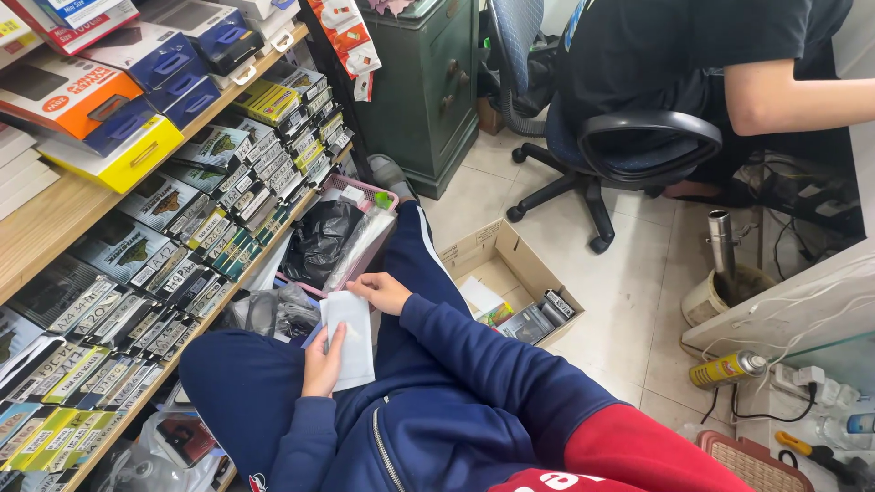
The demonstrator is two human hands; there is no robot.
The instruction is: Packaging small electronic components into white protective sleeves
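I sit on the floor with my legs in dark blue trousers stretched out. A flat white packet [349,337] rests on my lap. My left hand [323,363] grips its lower left edge, thumb on top. My right hand [381,291] pinches the packet's top edge with its fingers curled. Just beyond the packet stands a pink basket [377,193] with a black plastic bag [320,239] and clear wrapped items in it.
Wooden shelves [55,219] packed with small boxed goods run along my left. An open cardboard box [510,264] with small items lies on the tiled floor at my right. Another person sits on a black office chair [638,146] ahead. A spray can [726,369] lies at right.
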